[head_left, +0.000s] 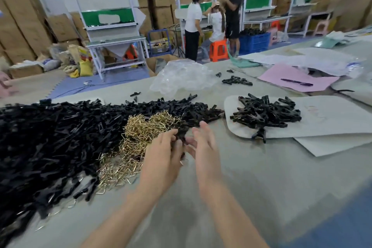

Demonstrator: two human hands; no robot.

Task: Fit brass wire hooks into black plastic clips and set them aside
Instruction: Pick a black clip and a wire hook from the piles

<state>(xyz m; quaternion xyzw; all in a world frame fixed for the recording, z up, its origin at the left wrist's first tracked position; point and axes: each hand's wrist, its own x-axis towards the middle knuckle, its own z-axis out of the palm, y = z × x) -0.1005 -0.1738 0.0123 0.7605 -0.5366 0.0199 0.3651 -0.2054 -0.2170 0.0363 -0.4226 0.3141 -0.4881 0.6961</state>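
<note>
A big heap of black plastic clips [50,137] covers the left of the table. In front of it lies a tangle of brass wire hooks [136,137]. My left hand [163,159] is closed around a black clip [181,132] just right of the hooks. My right hand [203,143] hovers beside that clip, fingers spread, its thumb near the clip's lower end. A smaller pile of black clips [265,112] lies on a grey sheet [332,119] to the right; whether they carry hooks is too blurred to tell.
Crumpled clear plastic [181,78] lies at the table's far side, with a few loose clips [236,81] nearby. A pink paper [281,74] with a purple pen [297,82] sits far right. Three people stand by workbenches and cardboard boxes in the background.
</note>
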